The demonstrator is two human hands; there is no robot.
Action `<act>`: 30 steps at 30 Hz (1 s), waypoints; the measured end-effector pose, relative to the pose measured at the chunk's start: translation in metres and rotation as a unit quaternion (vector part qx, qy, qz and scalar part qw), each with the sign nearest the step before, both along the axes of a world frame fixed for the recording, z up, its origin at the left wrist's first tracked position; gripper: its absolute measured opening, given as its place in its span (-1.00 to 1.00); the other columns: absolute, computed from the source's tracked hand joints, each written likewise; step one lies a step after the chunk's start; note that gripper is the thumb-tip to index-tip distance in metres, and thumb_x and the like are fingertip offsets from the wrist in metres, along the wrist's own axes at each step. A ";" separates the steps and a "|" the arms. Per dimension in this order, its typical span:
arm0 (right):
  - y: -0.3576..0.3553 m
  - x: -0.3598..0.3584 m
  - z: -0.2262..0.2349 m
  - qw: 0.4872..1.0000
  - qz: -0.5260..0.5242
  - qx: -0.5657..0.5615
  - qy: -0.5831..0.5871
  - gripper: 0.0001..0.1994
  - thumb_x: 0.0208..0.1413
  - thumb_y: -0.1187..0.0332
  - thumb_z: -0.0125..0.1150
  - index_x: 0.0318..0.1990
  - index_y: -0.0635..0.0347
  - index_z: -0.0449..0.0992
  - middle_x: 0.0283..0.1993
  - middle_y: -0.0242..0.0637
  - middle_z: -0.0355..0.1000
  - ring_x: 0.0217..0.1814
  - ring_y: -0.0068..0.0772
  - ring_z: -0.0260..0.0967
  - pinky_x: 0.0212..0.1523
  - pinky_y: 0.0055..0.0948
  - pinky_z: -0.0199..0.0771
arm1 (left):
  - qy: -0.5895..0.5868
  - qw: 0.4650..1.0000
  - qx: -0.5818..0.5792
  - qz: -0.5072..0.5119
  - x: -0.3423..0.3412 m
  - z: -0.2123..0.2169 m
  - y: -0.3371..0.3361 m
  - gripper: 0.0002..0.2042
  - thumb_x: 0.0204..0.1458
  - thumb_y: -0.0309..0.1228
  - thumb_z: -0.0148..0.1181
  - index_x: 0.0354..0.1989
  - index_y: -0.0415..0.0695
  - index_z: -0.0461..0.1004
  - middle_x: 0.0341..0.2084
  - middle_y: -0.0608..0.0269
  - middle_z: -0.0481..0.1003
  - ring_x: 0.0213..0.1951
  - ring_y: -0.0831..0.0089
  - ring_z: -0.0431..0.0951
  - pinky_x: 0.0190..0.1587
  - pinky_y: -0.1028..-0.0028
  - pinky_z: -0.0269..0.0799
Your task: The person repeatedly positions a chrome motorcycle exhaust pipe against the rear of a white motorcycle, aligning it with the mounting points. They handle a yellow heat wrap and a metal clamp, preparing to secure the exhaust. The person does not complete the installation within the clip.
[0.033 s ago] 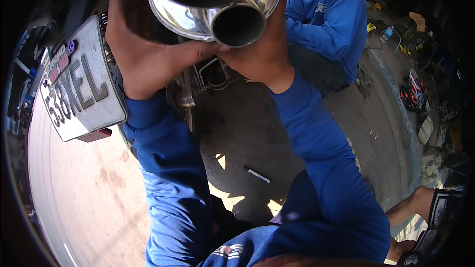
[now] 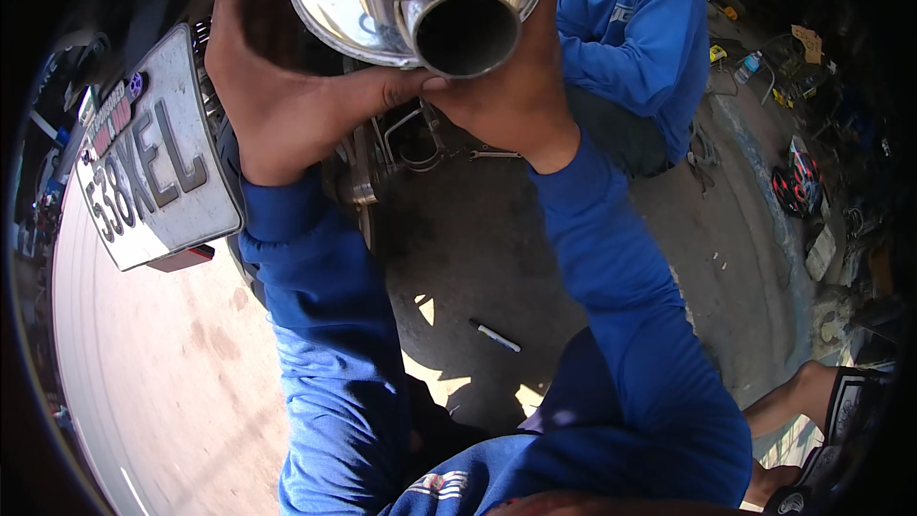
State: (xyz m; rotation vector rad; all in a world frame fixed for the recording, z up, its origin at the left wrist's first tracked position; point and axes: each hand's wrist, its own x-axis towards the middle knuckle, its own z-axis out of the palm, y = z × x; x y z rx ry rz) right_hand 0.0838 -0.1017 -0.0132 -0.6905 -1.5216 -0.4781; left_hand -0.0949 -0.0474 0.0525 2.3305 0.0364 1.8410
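A shiny chrome exhaust muffler (image 2: 355, 31), with one wide round opening and a smaller pipe end at its lower edge, is held up close in front of me. My left hand (image 2: 275, 110) wraps its left side, thumb stretched along underneath. Around the right side grips my right hand (image 2: 521, 100), its fingers mostly hidden behind the metal. Both thumbs come together below the small pipe end. Left of my left hand is a white licence plate (image 2: 177, 186) on the dark rear of a vehicle, apparently a motorcycle. The top of the muffler is cut off by the view's edge.
A co-worker in a blue sweatshirt (image 2: 635, 53) sits ahead on the right. On the ground lie a marker pen (image 2: 498, 336) and a wrench (image 2: 496, 154). A plastic bottle (image 2: 748, 67) and a red-black object (image 2: 800, 182) are farther right. Another person's leg (image 2: 802, 397) shows lower right.
The muffler and my hands have shifted slightly, with the small pipe end a little higher and to the right. The wrench on the ground now shows beside my right wrist.
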 end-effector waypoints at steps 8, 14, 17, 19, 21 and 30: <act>0.015 0.012 0.024 0.987 0.159 -0.029 -0.027 0.03 -0.05 0.35 0.62 0.46 0.31 -0.05 0.34 -0.09 0.28 0.40 -0.18 0.25 0.43 -0.20 0.18 | -0.014 0.946 -0.053 -0.319 0.009 -0.005 0.017 0.08 -0.51 -0.46 0.73 0.32 -0.40 0.22 0.16 -0.05 0.47 0.16 0.22 0.52 0.26 0.26 0.42; -0.010 0.013 0.031 0.985 -0.133 0.022 -0.112 0.02 -0.15 0.26 0.70 0.40 0.32 0.09 0.24 -0.16 0.33 0.30 -0.25 0.30 0.42 -0.21 0.15 | -0.050 0.935 -0.079 -0.343 0.022 -0.015 0.029 0.01 -0.35 -0.58 0.68 0.37 -0.45 0.21 0.19 -0.06 0.47 0.23 0.22 0.48 0.32 0.24 0.37; -0.001 0.007 0.027 0.999 -0.018 0.028 -0.043 0.06 -0.15 0.27 0.71 0.42 0.30 0.05 0.27 -0.17 0.30 0.33 -0.26 0.29 0.42 -0.23 0.17 | -0.030 0.938 -0.095 -0.333 0.018 -0.017 0.028 0.02 -0.36 -0.54 0.69 0.38 -0.46 0.22 0.18 -0.01 0.49 0.21 0.27 0.50 0.30 0.27 0.38; 0.005 0.004 0.021 0.985 0.159 -0.015 0.061 0.07 -0.16 0.31 0.70 0.44 0.29 0.02 0.31 -0.15 0.28 0.35 -0.25 0.29 0.39 -0.25 0.24 | -0.023 0.934 -0.142 -0.326 0.015 -0.021 0.025 0.04 -0.36 -0.50 0.70 0.39 -0.47 0.21 0.18 0.03 0.50 0.19 0.31 0.51 0.29 0.29 0.39; 0.012 0.003 0.016 0.973 0.208 -0.031 0.089 0.10 -0.16 0.35 0.70 0.46 0.28 -0.02 0.34 -0.14 0.26 0.37 -0.25 0.28 0.36 -0.27 0.31 | -0.029 0.944 -0.162 -0.287 0.012 -0.024 0.024 0.01 -0.33 -0.40 0.71 0.36 -0.42 0.24 0.15 0.06 0.51 0.16 0.32 0.53 0.26 0.32 0.42; 0.003 0.008 0.023 0.995 0.092 0.022 0.035 0.10 -0.15 0.32 0.68 0.48 0.32 -0.01 0.39 -0.01 0.24 0.45 -0.09 0.23 0.42 -0.15 0.23 | -0.030 0.983 -0.121 -0.132 0.005 -0.032 0.027 -0.06 -0.24 -0.25 0.70 0.33 -0.36 0.30 0.12 0.15 0.49 0.11 0.32 0.54 0.20 0.34 0.47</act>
